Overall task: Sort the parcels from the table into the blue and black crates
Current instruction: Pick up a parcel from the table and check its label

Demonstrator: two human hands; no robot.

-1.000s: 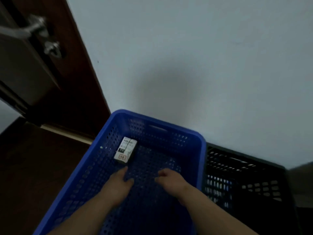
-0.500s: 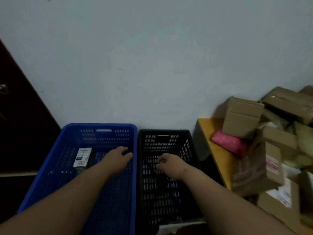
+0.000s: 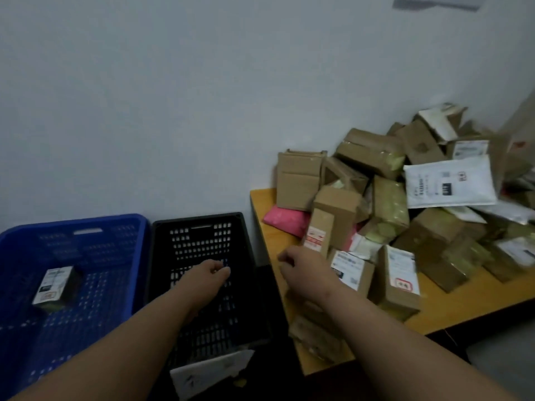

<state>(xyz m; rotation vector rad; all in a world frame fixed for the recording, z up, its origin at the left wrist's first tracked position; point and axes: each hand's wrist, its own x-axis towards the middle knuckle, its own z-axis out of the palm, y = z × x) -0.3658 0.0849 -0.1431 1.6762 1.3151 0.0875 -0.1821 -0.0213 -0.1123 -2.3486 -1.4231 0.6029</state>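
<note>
At the far left, the blue crate [image 3: 86, 224] stands against the wall and holds one small boxed parcel [image 3: 55, 287] lying on its floor toward the left side. Just beside it to the right stands the black crate [image 3: 199, 219]; a white item shows at its near end, otherwise no parcel is visible in it. The left hand [image 3: 210, 274] hovers over the black crate, fingers loosely curled and holding nothing. The right hand [image 3: 304, 267] is over the near-left edge of the wooden table [image 3: 477, 296], fingers loosely bent and holding nothing, just beside a narrow upright cardboard box [image 3: 318, 230] bearing a red-and-white label. Behind and to the right lies a heap of parcels: cardboard boxes, a pink mailer [image 3: 285, 219] and a white mailer [image 3: 448, 180]. Judged step: reach for the next parcel; sorting is at an early stage. The next move calls for closing the right hand on one parcel at the heap's edge, lifting it without disturbing leaning boxes, and then reading its label to select the crate.
</note>
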